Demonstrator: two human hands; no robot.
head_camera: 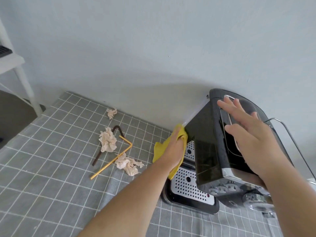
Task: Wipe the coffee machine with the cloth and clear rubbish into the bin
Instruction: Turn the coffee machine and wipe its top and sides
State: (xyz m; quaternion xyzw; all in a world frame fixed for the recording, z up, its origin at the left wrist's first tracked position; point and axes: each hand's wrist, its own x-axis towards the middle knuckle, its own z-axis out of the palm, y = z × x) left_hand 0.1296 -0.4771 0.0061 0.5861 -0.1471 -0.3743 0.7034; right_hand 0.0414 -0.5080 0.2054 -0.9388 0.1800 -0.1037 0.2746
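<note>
Coffee machine (213, 147) sits at 4 o'clock on the grey checked tablecloth (42, 177), back against the wall. Left hand (172, 149) presses the yellow cloth (160, 149) on the machine's left side panel — fingers curled into the fabric, gripping it. Right hand (248, 132) lies flat on the machine's top, fingers spread, gripping nothing (steadying contact only). Perforated drip tray (186, 185) shows below the cloth. Rubbish at 9 o'clock of the machine — crumpled tissues (107, 140), yellow straw (112, 160), brown straw (99, 155). One more tissue wad (112, 113) at the wall.
</note>
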